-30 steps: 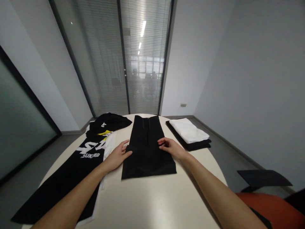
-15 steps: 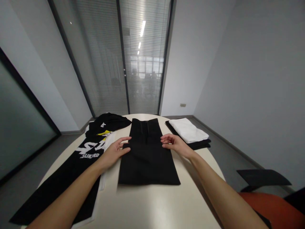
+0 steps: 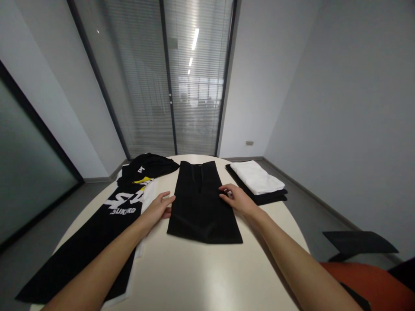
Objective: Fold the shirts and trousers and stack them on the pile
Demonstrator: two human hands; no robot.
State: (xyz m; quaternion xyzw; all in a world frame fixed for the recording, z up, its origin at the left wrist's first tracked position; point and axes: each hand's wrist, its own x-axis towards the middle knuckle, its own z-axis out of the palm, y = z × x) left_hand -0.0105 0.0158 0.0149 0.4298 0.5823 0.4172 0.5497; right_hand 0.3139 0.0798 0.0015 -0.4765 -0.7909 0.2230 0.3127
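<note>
A black folded garment [image 3: 202, 216] lies lengthwise on the table, with a narrow slit or pair of cords at the middle of its far half. Beside its left edge is my left hand [image 3: 158, 206], fingers apart and fingertips close against the cloth. My right hand [image 3: 238, 198] rests at the opposite edge, its thumb and forefinger spread on the fabric and its other fingers partly hidden. The garment's near edge is slightly uneven, with a faint crease above it.
To the left, black, white and yellow clothes [image 3: 121, 209] with white lettering spread over the round pale table [image 3: 181, 276]. A folded white cloth [image 3: 257, 177] sits on black folded cloth [image 3: 272, 197] at the right. An orange-seated chair [image 3: 359, 283] stands beyond the table's right side.
The near part of the black garment has settled flatter, and its near edge has drawn slightly away from me. My left hand has slid off the cloth to its left edge; the right has barely moved.
</note>
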